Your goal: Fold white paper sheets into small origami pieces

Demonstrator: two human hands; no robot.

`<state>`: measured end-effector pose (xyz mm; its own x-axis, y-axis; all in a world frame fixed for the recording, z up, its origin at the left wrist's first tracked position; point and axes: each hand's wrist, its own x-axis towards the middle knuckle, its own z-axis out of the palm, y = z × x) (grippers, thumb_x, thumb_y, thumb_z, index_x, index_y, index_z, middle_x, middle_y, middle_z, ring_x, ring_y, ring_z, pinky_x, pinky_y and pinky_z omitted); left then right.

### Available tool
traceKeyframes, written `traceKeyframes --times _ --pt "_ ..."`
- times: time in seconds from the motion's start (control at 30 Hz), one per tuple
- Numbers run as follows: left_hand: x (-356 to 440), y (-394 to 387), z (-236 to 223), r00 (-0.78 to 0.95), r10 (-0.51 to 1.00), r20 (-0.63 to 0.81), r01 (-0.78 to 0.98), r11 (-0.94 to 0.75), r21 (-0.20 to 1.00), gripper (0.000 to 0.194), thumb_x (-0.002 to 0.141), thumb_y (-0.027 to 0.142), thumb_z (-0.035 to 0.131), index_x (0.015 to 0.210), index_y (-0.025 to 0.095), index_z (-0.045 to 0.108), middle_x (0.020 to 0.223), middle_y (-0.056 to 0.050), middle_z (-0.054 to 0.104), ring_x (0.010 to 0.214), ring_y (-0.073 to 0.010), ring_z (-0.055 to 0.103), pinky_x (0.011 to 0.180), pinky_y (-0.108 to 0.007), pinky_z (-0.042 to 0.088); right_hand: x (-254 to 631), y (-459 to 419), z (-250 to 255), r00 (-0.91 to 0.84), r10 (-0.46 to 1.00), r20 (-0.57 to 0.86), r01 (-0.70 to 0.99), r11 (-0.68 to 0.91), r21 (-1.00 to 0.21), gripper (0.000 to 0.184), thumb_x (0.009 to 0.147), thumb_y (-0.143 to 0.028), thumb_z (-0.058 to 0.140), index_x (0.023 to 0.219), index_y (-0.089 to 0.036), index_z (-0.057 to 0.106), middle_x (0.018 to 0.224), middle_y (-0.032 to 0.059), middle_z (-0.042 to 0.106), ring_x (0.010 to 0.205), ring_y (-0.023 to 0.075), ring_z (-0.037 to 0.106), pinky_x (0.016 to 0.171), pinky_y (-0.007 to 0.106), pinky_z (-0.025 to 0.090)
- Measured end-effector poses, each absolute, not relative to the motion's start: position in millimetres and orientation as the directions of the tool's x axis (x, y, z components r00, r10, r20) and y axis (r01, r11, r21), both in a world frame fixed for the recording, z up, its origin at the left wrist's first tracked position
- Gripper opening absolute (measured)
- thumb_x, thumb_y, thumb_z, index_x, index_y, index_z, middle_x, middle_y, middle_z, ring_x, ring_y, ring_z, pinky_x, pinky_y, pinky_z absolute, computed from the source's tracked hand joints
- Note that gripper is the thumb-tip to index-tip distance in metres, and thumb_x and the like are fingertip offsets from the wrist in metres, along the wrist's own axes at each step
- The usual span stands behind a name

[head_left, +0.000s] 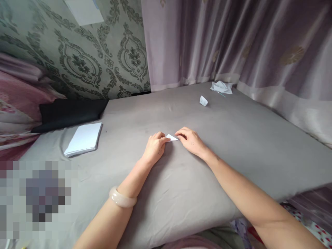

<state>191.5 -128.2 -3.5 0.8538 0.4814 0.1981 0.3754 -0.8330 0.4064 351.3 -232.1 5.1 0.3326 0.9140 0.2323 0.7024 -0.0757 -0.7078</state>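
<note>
Paper triangle (172, 138) at frame centre on the grey bed (233, 145) | we see its long axis run left-right, point toward our right hand (190, 140) | left hand (155, 147) curled, fingertips pinching its left end | right hand half open, fingertips pressing beside its tip | paper stack (83, 139) well apart, left.

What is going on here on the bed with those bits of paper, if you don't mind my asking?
A person is pressing a small white folded paper triangle flat on the grey bed sheet, with the left hand on its left end and the right hand on its right. A stack of white paper lies to the left beside a black cushion. Farther back sit one small folded paper piece and a crumpled paper heap by the curtain.
</note>
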Motion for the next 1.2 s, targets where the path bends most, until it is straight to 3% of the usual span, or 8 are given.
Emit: traceKeyframes --times 0.07,0.17,0.3,0.47,0.77,0.9,1.07,1.2 --pt "191 -130 -2 0.841 0.507 0.190 0.399 -0.818 0.415 0.038 0.089 0.010 0.039 0.104 0.024 0.071 0.102 -0.008 0.061 0.092 -0.0206 0.054 0.083 -0.035 0.039 338 -234 8 0.243 0.922 0.301 0.766 0.008 -0.643 0.026 0.091 -0.013 0.042 0.098 -0.019 0.067 0.102 0.0052 0.064 0.090 0.0139 0.060 0.084 0.027 0.045" --pt "191 -132 -2 0.769 0.619 0.161 0.492 -0.733 0.469 0.032 0.088 0.014 0.043 0.102 0.027 0.069 0.099 -0.007 0.062 0.093 -0.0227 0.051 0.084 -0.036 0.038 321 -238 11 0.162 0.951 0.263 0.887 -0.023 -0.462 0.027 0.094 -0.015 0.041 0.111 -0.018 0.062 0.105 0.0088 0.063 0.097 0.0193 0.057 0.085 0.031 0.046" --pt "191 -131 1 0.595 0.802 0.060 0.635 -0.515 0.576 0.025 0.084 0.028 0.056 0.109 0.025 0.060 0.099 -0.007 0.059 0.097 -0.0248 0.049 0.084 -0.038 0.038 312 -242 15 0.118 0.975 0.187 0.958 -0.062 -0.281 0.025 0.096 -0.022 0.042 0.113 -0.019 0.060 0.104 0.0097 0.061 0.094 0.0213 0.056 0.077 0.032 0.047" --pt "188 -128 10 0.549 0.834 -0.045 0.666 -0.404 0.627 0.018 0.081 0.028 0.060 0.098 0.023 0.063 0.098 -0.006 0.059 0.100 -0.0238 0.050 0.090 -0.038 0.037 310 -244 15 0.078 0.980 0.183 0.987 -0.050 -0.156 0.033 0.098 -0.030 0.038 0.123 -0.018 0.055 0.105 0.0102 0.059 0.093 0.0230 0.054 0.075 0.034 0.046" --pt "183 -123 7 0.564 0.825 -0.032 0.633 -0.407 0.658 0.015 0.083 0.023 0.055 0.090 0.022 0.068 0.093 -0.005 0.061 0.095 -0.0216 0.052 0.090 -0.037 0.039 307 -236 16 0.066 0.982 0.175 0.995 -0.051 -0.090 0.036 0.097 -0.035 0.037 0.118 -0.017 0.061 0.103 0.0119 0.058 0.091 0.0251 0.051 0.077 0.038 0.043" --pt "188 -127 6 0.541 0.841 -0.003 0.653 -0.417 0.632 0.016 0.081 0.036 0.061 0.086 0.023 0.068 0.092 -0.006 0.060 0.096 -0.0235 0.051 0.091 -0.040 0.038 308 -239 15 0.049 0.982 0.181 0.996 -0.036 -0.077 0.039 0.097 -0.035 0.037 0.124 -0.016 0.058 0.107 0.0127 0.059 0.094 0.0259 0.051 0.078 0.038 0.043" --pt "188 -129 8 0.523 0.852 -0.030 0.669 -0.389 0.634 0.011 0.081 0.033 0.061 0.082 0.023 0.067 0.093 -0.006 0.060 0.098 -0.0249 0.050 0.090 -0.039 0.037 313 -242 13 0.074 0.983 0.168 0.990 -0.051 -0.132 0.042 0.098 -0.034 0.037 0.133 -0.015 0.050 0.111 0.0118 0.058 0.094 0.0238 0.052 0.080 0.035 0.044" --pt "188 -129 8 0.521 0.853 -0.037 0.675 -0.385 0.629 0.012 0.081 0.032 0.060 0.083 0.024 0.068 0.093 -0.006 0.059 0.099 -0.0257 0.049 0.089 -0.040 0.036 308 -238 13 0.088 0.984 0.154 0.993 -0.076 -0.087 0.046 0.098 -0.037 0.036 0.133 -0.009 0.049 0.112 0.0155 0.057 0.096 0.0265 0.050 0.081 0.038 0.043"
